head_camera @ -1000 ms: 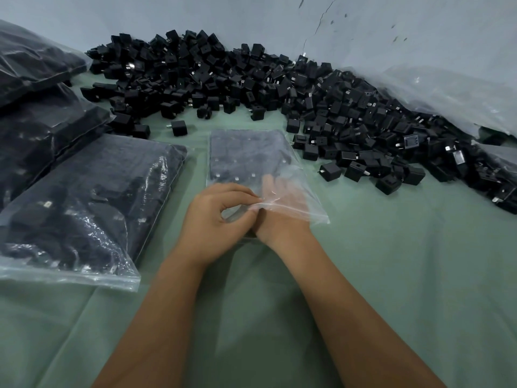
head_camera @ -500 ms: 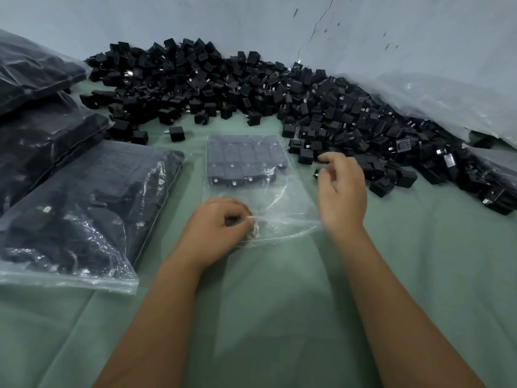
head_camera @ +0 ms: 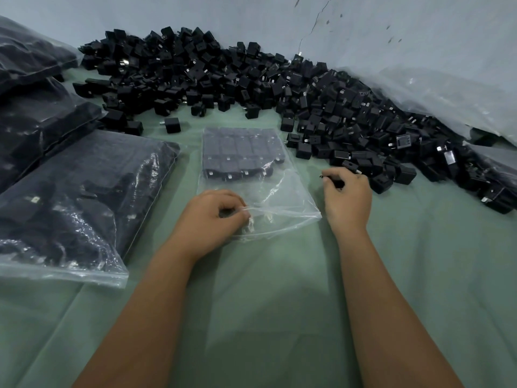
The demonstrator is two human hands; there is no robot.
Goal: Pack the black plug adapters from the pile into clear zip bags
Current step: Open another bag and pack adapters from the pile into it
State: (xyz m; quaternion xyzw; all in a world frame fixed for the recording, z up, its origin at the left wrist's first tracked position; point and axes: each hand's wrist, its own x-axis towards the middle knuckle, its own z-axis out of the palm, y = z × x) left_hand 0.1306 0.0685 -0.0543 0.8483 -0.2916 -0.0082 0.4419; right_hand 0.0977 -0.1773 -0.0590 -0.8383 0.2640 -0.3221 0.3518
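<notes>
Head view. The left hand (head_camera: 215,217) pinches the near, open edge of a clear zip bag (head_camera: 260,197) lying flat on the green cloth (head_camera: 279,317); two rows of black adapters (head_camera: 240,155) sit packed at the bag's far end. The right hand (head_camera: 347,197), just right of the bag, has its fingers curled around one black adapter (head_camera: 337,182) at the near edge of the loose pile (head_camera: 307,107) — the pile runs along the pale wall (head_camera: 251,18) from upper left to far right. Filled bags (head_camera: 75,203) lie stacked at left — sheets of clear plastic (head_camera: 447,96) rest against the wall at right.
</notes>
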